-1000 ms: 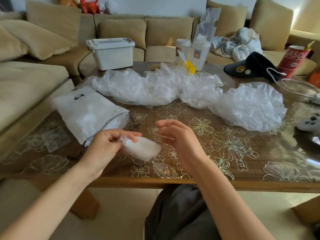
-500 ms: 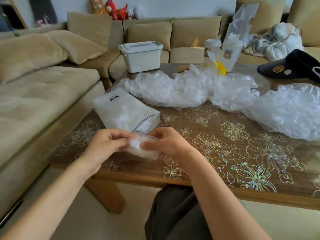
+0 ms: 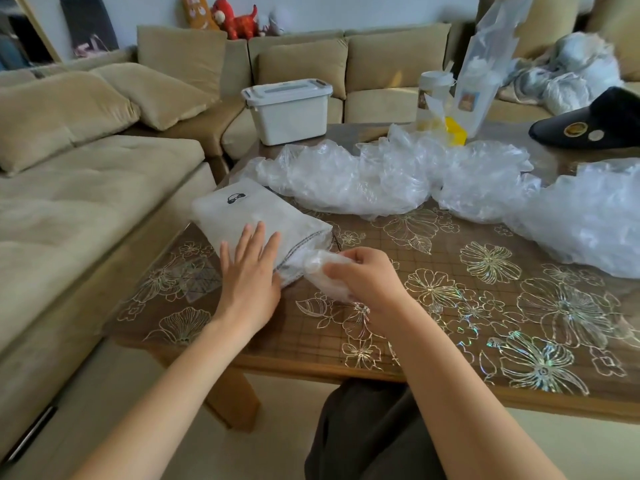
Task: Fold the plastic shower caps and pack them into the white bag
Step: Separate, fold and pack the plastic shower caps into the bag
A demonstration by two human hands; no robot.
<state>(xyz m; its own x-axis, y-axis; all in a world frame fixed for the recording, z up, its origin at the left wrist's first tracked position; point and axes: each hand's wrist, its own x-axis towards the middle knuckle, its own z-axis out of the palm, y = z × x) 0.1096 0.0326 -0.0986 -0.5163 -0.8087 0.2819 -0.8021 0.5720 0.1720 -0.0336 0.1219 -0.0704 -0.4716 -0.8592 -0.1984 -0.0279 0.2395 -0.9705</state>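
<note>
Left hand (image 3: 250,277) flat, fingers straight, pressing white bag (image 3: 258,221) on worktop (image 3: 450,306), right hand (image 3: 367,277) grip curled round folded shower cap (image 3: 320,270) at bag mouth, unfolded caps (image 3: 398,174) behind

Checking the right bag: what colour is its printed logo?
Black logo on the white bag, head view.

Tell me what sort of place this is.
Most likely a home living room. A tan corner sofa with loose cushions wraps round a low wooden table with a flower-patterned top, and plush toys sit on the sofa's back.
</note>
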